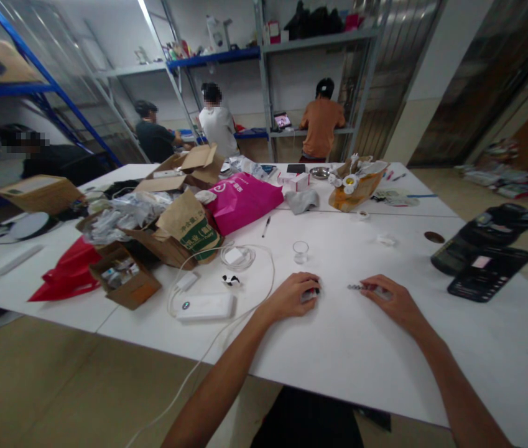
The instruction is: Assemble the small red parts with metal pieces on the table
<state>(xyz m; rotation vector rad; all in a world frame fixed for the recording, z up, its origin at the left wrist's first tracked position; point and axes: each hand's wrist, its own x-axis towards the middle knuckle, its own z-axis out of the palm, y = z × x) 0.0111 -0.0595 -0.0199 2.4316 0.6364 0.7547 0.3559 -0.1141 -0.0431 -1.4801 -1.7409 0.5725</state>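
My left hand (297, 294) rests on the white table with its fingers curled round a small, partly clear thing with a dark spot (313, 292); its kind is hidden by the fingers. To the right, my right hand (392, 298) pinches a thin grey rod-like piece (356, 287) with a twisted or beaded look, its free end pointing left toward the other hand. Just beyond my left hand stands a small clear glass (300, 251), upright. A small black-and-white object (231, 280) and a white power bank (204, 307) lie to the left.
A white cable (273, 274) loops over the table and hangs off the front edge. Open cardboard boxes (126, 277) and a pink bag (245, 199) crowd the left. A phone (489, 274) leans against a black object (482, 233) at right. Several people sit farther back.
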